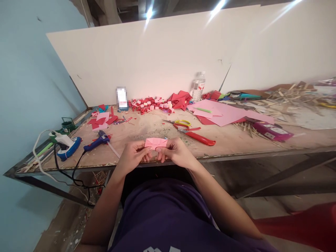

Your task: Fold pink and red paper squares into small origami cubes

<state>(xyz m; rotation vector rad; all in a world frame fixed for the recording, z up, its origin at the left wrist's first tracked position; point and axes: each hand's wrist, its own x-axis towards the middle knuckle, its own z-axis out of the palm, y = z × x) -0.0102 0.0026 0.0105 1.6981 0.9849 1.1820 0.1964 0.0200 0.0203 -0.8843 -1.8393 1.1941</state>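
Observation:
A small piece of pink folded paper [155, 142] with crease lines is stretched between my two hands, just above the table's front edge. My left hand [135, 154] pinches its left end between thumb and fingers. At the right end, my right hand [176, 152] grips it the same way, thumb on the near side. Behind my hands lie scissors [183, 126] with yellow and red handles. A red utility knife [201, 138] rests close to them.
Small folded red and pink paper pieces [151, 105] are heaped at the back. A blue glue gun [97, 140] and a power strip [68, 148] with cords sit left. Pink sheets [225, 112], a water bottle [198, 86], a lit phone [122, 99] and wooden sticks [294, 94] are further back.

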